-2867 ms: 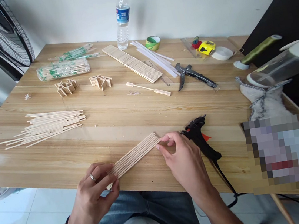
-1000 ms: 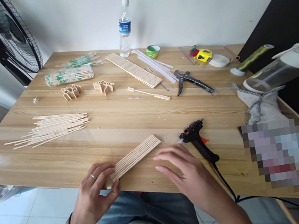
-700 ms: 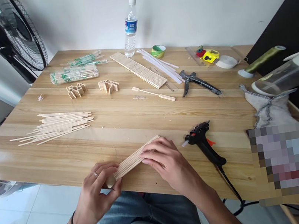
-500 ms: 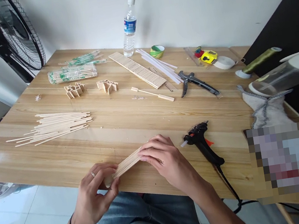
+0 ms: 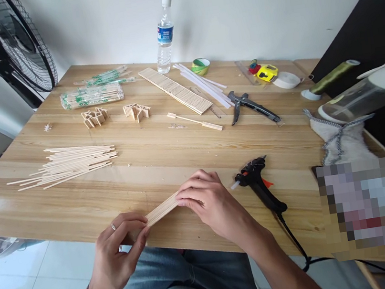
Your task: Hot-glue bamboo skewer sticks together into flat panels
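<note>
At lower centre, by the bench's (image 5: 159, 161) near edge, the left hand (image 5: 110, 256) and right hand (image 5: 220, 208) each grip one end of a strip of aligned sticks (image 5: 162, 209), while loose sticks (image 5: 75, 163) lie unassembled at left.

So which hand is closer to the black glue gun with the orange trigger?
The right hand: it is just left of the black glue gun, not touching it. The left hand is farther off, beyond the wooden sticks.
</note>
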Tool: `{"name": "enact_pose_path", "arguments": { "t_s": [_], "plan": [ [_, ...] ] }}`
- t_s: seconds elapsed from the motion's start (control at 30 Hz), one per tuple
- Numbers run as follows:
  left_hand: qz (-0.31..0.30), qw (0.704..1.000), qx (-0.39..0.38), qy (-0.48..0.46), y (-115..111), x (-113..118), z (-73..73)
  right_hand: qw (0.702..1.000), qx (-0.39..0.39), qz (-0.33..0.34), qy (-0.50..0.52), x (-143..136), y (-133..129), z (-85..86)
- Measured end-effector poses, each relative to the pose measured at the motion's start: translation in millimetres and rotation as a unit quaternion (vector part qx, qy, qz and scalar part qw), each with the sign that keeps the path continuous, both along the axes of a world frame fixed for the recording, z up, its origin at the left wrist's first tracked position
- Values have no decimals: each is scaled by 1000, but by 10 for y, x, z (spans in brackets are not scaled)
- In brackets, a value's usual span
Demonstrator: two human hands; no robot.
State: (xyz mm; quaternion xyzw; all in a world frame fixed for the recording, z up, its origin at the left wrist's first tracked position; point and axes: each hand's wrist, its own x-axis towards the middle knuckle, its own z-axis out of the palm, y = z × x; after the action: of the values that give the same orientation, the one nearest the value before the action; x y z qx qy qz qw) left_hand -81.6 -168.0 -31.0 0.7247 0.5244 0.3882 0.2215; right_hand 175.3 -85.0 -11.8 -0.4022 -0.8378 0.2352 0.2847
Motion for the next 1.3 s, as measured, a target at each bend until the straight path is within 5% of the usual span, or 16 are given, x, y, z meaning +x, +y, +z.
{"name": "enact_pose_path", "arguments": {
  "t_s": [0.4,1.3],
  "plan": [
    [-2,1000,11,-5,27,4,-14,996,-51,23,-67,-9,73,91],
    [4,1000,16,-4,22,48,2,999,-20,4,-41,157,106,7]
  ]
}}
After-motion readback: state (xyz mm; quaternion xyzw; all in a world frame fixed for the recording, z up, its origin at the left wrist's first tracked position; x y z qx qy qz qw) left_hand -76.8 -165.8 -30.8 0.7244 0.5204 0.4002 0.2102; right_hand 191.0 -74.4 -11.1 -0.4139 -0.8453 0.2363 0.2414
